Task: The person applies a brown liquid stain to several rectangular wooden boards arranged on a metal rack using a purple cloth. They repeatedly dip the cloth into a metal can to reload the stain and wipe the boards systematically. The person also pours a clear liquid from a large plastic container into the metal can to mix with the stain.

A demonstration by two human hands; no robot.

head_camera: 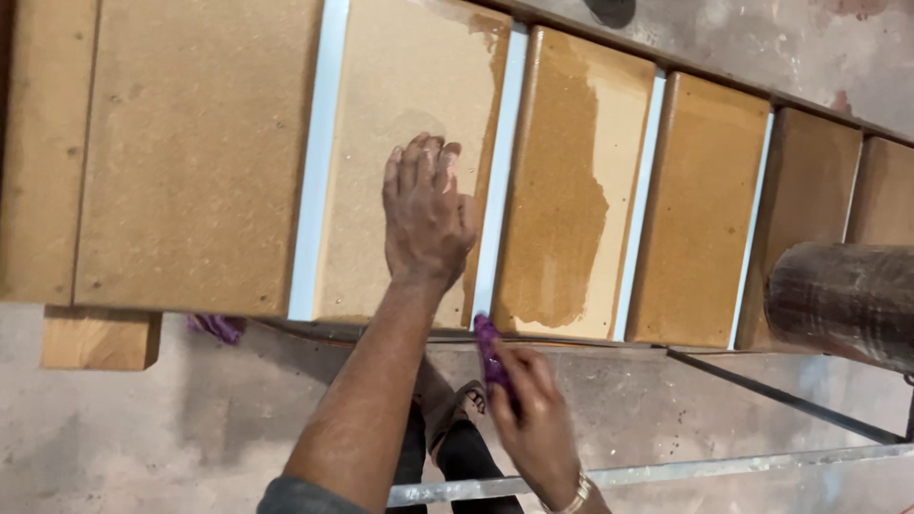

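Note:
My left hand (425,211) lies flat, fingers apart, on a pale brown fibreboard panel (381,114) in a row of panels laid side by side. My right hand (533,409) is below the row's near edge, closed on a purple cloth (488,345) whose tip touches the edge between this panel and the darker, wet-looking panel (571,190) to its right. Light blue-white strips (319,162) show at the panels' edges.
More brown panels (705,209) continue to the right. A dark cylinder (843,300) juts in at the right edge. A wooden block (100,338) and a purple scrap (217,328) sit under the left panels. A metal bar (724,466) crosses the concrete floor (143,438); my sandalled foot (452,409) stands there.

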